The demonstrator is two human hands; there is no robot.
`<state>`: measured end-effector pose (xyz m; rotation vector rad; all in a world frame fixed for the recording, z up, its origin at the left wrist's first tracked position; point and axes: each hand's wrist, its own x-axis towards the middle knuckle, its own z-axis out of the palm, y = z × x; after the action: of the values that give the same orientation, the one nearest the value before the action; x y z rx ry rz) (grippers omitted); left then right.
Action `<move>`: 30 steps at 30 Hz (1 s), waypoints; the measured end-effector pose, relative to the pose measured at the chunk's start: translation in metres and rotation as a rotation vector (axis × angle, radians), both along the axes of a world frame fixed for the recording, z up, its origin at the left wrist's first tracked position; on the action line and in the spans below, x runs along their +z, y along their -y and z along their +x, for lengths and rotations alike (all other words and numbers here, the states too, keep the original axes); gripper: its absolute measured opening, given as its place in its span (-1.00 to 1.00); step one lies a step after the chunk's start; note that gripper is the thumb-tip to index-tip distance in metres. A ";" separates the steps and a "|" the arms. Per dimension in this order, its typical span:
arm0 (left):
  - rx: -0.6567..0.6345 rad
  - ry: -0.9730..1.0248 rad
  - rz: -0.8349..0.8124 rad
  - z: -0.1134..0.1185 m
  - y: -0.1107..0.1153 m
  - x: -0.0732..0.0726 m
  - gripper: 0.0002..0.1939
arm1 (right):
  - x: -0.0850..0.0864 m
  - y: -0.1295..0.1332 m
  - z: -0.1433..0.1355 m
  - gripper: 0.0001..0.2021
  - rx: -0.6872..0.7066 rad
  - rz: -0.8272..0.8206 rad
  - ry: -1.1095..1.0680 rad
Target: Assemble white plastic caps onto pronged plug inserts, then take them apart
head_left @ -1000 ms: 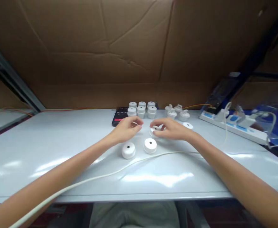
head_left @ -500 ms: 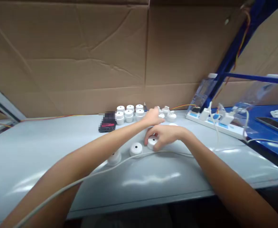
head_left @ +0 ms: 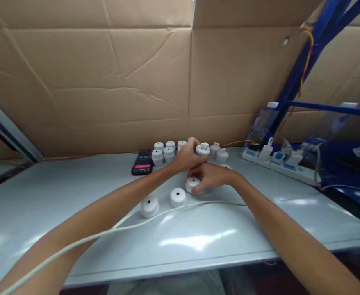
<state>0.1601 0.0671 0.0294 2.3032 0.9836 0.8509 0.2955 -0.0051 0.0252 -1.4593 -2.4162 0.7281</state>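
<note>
My left hand [head_left: 187, 155] reaches across to the middle of the table, its fingers closed on a round white part [head_left: 202, 149] with an uneven top. Just in front of it, my right hand [head_left: 207, 178] has its fingers around a round white cap [head_left: 192, 184] with a dark centre dot. Two similar caps stand nearer: one [head_left: 178, 197] left of my right hand, another [head_left: 149, 206] farther left. Behind my left forearm are several white caps [head_left: 169, 154] in rows. White parts [head_left: 222, 155] with uneven tops stand behind my right hand.
A black phone [head_left: 142, 163] lies left of the rows. A white cable [head_left: 149, 220] crosses the grey table [head_left: 75, 196] and my left forearm. At the right are a power strip [head_left: 299, 171] with plugs, a clear bottle [head_left: 261, 123] and a blue frame [head_left: 306, 61]. Cardboard [head_left: 137, 82] stands behind.
My left hand has lifted a white part and drawn slightly left. My right hand and its cap have shifted slightly left. The camera view has tilted up.
</note>
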 end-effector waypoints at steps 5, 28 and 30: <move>-0.013 0.233 0.003 -0.076 0.028 0.007 -0.54 | -0.007 -0.004 -0.007 -0.61 -0.060 0.134 -0.240; -0.155 0.350 -0.557 -0.157 0.059 0.004 -0.43 | -0.033 0.017 -0.065 -0.66 -0.016 0.474 -0.801; -0.143 0.373 -0.575 -0.158 0.059 0.007 -0.40 | -0.031 0.019 -0.065 -0.67 0.002 0.534 -0.765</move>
<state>0.0019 0.0078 0.0360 1.6332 0.7617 0.7751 0.2301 -0.0244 -0.0059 -0.7700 -1.8087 0.4611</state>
